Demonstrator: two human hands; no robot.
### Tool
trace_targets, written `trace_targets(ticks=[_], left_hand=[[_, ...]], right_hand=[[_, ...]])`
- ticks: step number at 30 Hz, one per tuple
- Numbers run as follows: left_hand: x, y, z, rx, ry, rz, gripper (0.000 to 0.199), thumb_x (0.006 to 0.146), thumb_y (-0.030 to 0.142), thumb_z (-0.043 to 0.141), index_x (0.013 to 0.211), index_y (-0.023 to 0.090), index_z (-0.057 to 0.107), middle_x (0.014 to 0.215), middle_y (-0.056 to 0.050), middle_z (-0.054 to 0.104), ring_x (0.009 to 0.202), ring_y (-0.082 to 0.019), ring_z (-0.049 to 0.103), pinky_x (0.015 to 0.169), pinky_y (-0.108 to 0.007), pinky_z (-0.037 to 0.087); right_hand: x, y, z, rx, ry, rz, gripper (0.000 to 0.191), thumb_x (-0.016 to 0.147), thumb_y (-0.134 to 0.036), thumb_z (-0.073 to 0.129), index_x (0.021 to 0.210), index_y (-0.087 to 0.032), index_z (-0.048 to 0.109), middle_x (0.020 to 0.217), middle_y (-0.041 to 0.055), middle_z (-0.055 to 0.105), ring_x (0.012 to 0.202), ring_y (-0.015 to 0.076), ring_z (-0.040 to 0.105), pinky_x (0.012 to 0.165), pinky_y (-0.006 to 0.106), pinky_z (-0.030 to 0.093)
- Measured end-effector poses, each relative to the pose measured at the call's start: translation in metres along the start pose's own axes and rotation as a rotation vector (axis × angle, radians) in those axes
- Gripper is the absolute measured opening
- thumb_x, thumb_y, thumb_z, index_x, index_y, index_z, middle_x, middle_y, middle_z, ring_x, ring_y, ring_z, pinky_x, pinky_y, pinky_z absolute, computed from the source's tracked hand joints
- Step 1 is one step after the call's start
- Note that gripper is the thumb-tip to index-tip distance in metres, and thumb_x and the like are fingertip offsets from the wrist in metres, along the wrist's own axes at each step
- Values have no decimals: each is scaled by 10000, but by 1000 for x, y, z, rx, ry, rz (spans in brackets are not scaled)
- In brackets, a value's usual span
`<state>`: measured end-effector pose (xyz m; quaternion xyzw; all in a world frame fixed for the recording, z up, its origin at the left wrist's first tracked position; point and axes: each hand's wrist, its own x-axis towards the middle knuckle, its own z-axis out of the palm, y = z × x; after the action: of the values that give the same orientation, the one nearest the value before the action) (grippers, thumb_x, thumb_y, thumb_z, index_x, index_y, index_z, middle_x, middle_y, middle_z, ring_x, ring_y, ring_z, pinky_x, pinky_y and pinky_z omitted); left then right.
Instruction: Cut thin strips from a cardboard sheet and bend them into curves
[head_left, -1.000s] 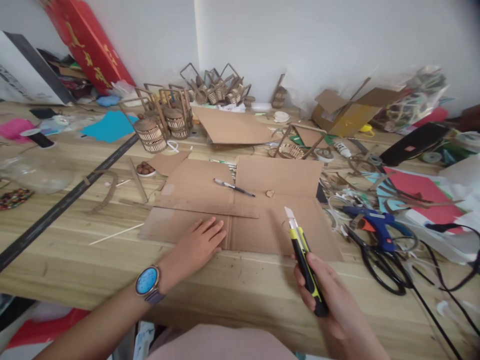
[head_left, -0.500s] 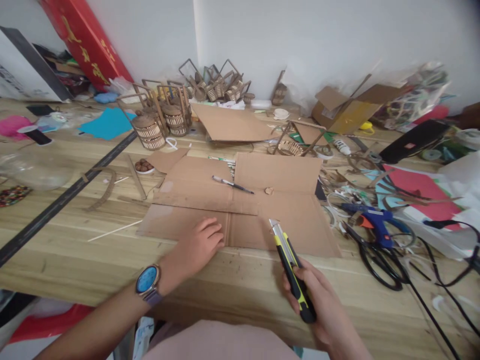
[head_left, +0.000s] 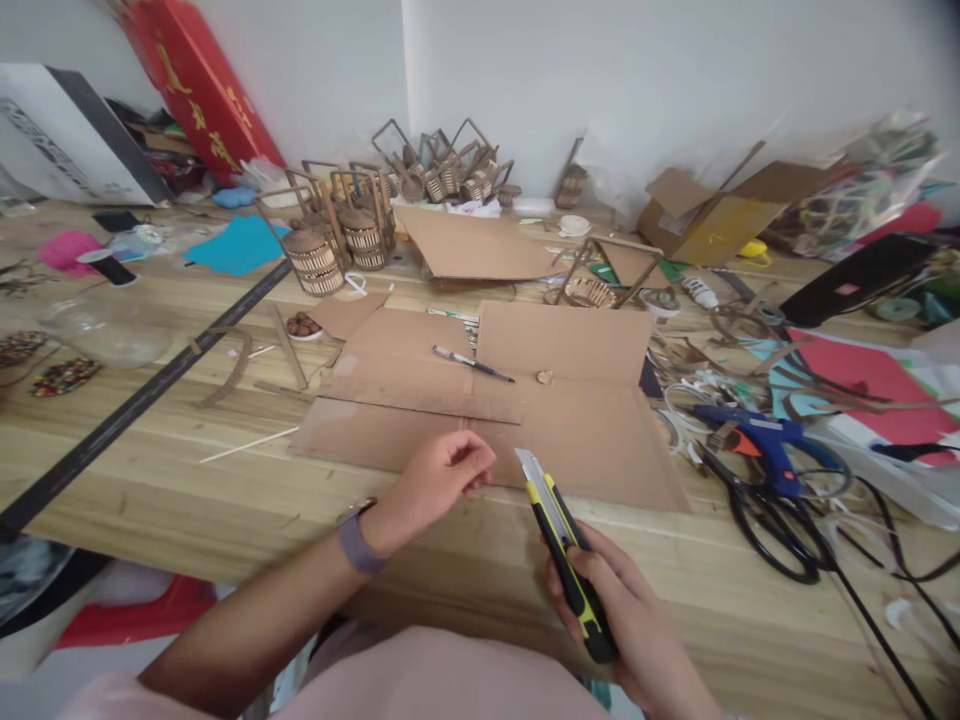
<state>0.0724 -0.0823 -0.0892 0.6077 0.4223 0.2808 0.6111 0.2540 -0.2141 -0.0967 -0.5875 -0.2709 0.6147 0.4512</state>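
My right hand (head_left: 592,590) is wrapped round a black and yellow utility knife (head_left: 566,550), its blade out and pointing up and left. My left hand (head_left: 450,470), with a purple watch strap on the wrist, hovers at the near edge of the cardboard (head_left: 585,440); its fingers are curled in towards the thumb and nothing shows between them. The blade tip is a little right of my left fingertips, not touching them. A pen (head_left: 472,364) and a small brown scrap (head_left: 544,377) lie on the cardboard.
Small woven baskets (head_left: 315,262) stand at the back left. To the right lie black scissors (head_left: 772,530), a blue glue gun (head_left: 765,445) and red paper (head_left: 870,385). An open cardboard box (head_left: 720,220) sits at the back right.
My left hand has lifted off the cardboard, moved right, turned and curled its fingers. The knife has moved slightly left in my right hand. The view has shifted a little.
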Motion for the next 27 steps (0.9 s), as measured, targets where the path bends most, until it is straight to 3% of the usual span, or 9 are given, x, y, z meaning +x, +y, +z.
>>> trace_targets(ticks=[3, 5, 8, 10, 13, 16, 19, 23, 27], left_hand=[[-2, 8, -46, 161, 345, 105, 324, 888, 483, 539, 821, 175, 612, 731, -17, 651, 642, -136, 579, 628, -247, 476], [-1, 10, -81, 391, 565, 164, 300, 915, 430, 506, 967, 166, 639, 820, -43, 693, 704, -158, 615, 701, -281, 504], [-1, 4, -115, 795, 709, 184, 488, 888, 317, 550, 1329, 116, 500, 1106, -128, 699, 824, -207, 658, 809, -368, 526], [-2, -4, -116, 1013, 654, 241, 451, 924, 303, 522, 1332, 111, 511, 1143, -147, 689, 944, -253, 659, 883, -423, 519], [-3, -18, -92, 1143, 392, 398, 331, 1003, 342, 435, 1203, 162, 627, 1207, -120, 671, 1127, -267, 613, 996, -443, 485], [2, -27, -62, 1183, 199, 534, 432, 1033, 403, 369, 1279, 129, 595, 1345, -151, 595, 1309, -289, 497, 1097, -470, 412], [11, -35, -46, 1251, 54, 584, 580, 1015, 524, 342, 1415, 129, 485, 1523, -159, 424, 1459, -333, 288, 1162, -512, 311], [21, -47, -47, 1334, -80, 549, 681, 983, 625, 318, 1477, 169, 427, 1579, -143, 338, 1480, -353, 226, 1177, -552, 227], [23, -53, -53, 1343, -112, 556, 614, 1019, 567, 272, 1493, 202, 414, 1583, -118, 335, 1482, -324, 229, 1175, -541, 215]], right_hand=[[-4, -6, 1, -14, 18, 12, 298, 789, -486, 615, 822, -197, 550, 605, -32, 586, 405, 78, 462, 397, 208, 299], [-5, -8, 1, -24, 21, 6, 276, 791, -463, 611, 807, -195, 545, 610, -29, 591, 407, 74, 453, 408, 212, 292], [-4, -7, 0, -21, 15, 11, 255, 783, -437, 613, 831, -193, 553, 623, -32, 597, 411, 70, 446, 418, 211, 284], [-3, -5, -1, -16, 18, 23, 244, 781, -424, 613, 835, -193, 554, 641, -29, 605, 416, 70, 453, 424, 212, 293], [-3, -4, 0, -11, 24, 34, 231, 778, -409, 614, 826, -193, 550, 657, -23, 614, 424, 74, 464, 434, 216, 311], [-3, -6, 2, -6, 21, 39, 232, 767, -395, 617, 863, -191, 560, 660, -20, 619, 428, 77, 467, 436, 215, 307], [-4, -8, 5, -6, 19, 47, 234, 748, -364, 618, 894, -187, 572, 673, -17, 628, 432, 77, 469, 441, 216, 308], [-4, -11, 9, 1, 35, 69, 226, 745, -365, 618, 880, -188, 578, 678, -13, 628, 439, 81, 467, 450, 226, 311], [-4, -13, 13, -6, 14, 61, 240, 765, -391, 624, 902, -196, 593, 697, -8, 630, 454, 93, 472, 461, 239, 325]])
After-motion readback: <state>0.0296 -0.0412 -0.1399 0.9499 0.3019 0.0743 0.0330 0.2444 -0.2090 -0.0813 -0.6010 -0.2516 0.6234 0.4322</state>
